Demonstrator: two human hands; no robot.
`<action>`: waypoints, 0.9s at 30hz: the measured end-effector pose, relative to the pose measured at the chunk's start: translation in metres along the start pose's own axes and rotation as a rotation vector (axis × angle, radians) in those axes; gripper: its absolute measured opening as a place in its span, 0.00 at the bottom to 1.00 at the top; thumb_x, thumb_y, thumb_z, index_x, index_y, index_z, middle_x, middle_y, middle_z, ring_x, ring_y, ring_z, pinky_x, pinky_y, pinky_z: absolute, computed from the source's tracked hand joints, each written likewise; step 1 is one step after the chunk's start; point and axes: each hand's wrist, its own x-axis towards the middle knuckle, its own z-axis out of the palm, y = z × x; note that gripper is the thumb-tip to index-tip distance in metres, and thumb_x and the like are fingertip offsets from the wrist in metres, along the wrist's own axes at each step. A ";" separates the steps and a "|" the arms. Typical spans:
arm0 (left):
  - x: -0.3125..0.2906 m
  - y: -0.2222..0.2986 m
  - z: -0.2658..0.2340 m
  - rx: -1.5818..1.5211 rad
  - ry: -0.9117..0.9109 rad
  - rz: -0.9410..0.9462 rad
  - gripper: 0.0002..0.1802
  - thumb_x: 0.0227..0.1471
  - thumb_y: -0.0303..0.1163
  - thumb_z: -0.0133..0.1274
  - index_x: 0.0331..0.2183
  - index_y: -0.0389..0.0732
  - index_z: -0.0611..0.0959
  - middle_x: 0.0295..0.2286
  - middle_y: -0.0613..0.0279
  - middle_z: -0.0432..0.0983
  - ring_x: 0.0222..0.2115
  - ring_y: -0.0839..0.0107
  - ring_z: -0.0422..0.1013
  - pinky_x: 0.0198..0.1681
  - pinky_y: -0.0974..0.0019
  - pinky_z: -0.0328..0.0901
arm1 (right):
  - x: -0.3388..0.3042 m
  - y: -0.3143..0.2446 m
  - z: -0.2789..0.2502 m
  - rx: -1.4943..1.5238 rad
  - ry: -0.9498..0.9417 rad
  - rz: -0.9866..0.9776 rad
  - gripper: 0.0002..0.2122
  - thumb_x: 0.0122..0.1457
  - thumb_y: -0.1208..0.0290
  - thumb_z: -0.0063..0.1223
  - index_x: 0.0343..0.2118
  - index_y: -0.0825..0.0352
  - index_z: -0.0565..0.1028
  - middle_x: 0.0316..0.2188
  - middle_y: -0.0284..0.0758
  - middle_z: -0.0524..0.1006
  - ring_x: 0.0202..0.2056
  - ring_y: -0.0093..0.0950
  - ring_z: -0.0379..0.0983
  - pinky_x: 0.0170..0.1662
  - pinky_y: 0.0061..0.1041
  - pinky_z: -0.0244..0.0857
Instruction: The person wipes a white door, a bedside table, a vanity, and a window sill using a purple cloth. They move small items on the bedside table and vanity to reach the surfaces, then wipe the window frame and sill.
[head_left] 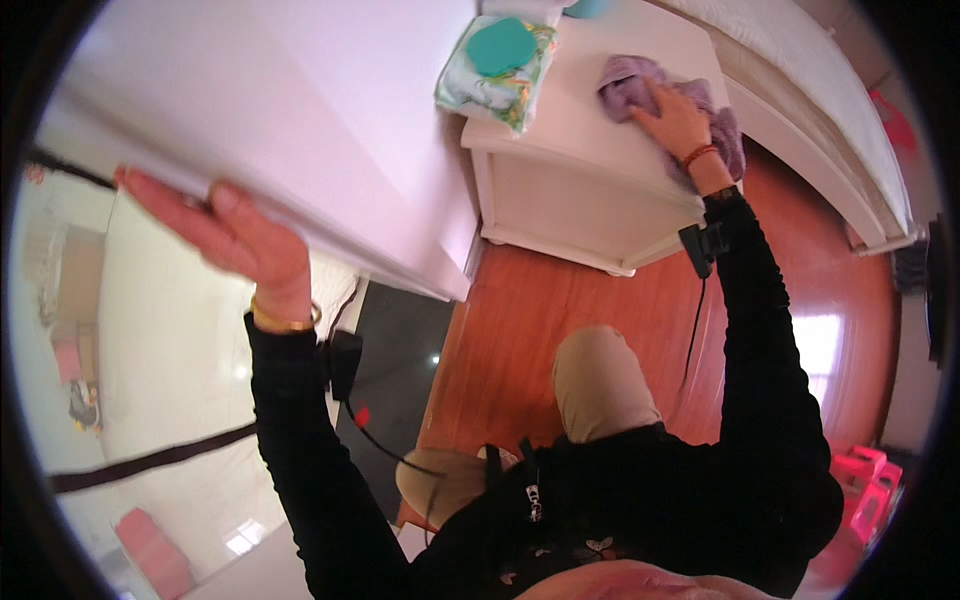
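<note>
My right hand point(676, 124) presses down on a crumpled purple cloth point(628, 78), which bunches around the fingers and hangs partly over the edge of a white nightstand point(560, 120). A red string bracelet circles that wrist. Off to the left, my left hand point(243, 232) is stretched out with straight fingers against the edge of a white wall or door frame point(330, 150), holding nothing. On the nightstand's left side lies a pack of wipes point(492, 84) with a teal lid.
A white bed frame point(830, 150) with a pale mattress curves along the right of the nightstand. Reddish wood floor point(520, 320) meets a dark threshold strip point(395, 340) and pale tiles. Pink plastic stools point(862, 490) stand at lower right. Black cables hang from both wrists.
</note>
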 end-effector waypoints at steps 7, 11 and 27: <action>0.004 0.004 -0.002 0.085 -0.056 -0.126 0.35 0.56 0.41 0.38 0.58 0.35 0.47 0.57 0.46 0.47 0.56 0.53 0.51 0.57 0.56 0.50 | -0.058 -0.043 -0.019 0.170 0.036 -0.361 0.24 0.48 0.57 0.52 0.51 0.53 0.67 0.47 0.34 0.70 0.49 0.34 0.64 0.52 0.42 0.53; 0.001 0.012 -0.017 0.014 -0.136 -0.295 0.39 0.57 0.41 0.42 0.58 0.30 0.44 0.57 0.42 0.44 0.58 0.51 0.47 0.59 0.55 0.45 | -0.090 0.011 -0.044 0.195 -0.063 -0.295 0.23 0.47 0.65 0.53 0.50 0.54 0.67 0.47 0.33 0.69 0.51 0.33 0.62 0.55 0.41 0.51; 0.044 0.182 -0.159 -0.409 -1.788 -1.013 0.27 0.51 0.37 0.46 0.51 0.34 0.67 0.46 0.44 0.68 0.47 0.52 0.65 0.49 0.59 0.60 | -0.134 0.073 0.001 0.179 -0.630 0.158 0.23 0.50 0.74 0.44 0.53 0.53 0.66 0.50 0.42 0.68 0.50 0.43 0.64 0.51 0.40 0.60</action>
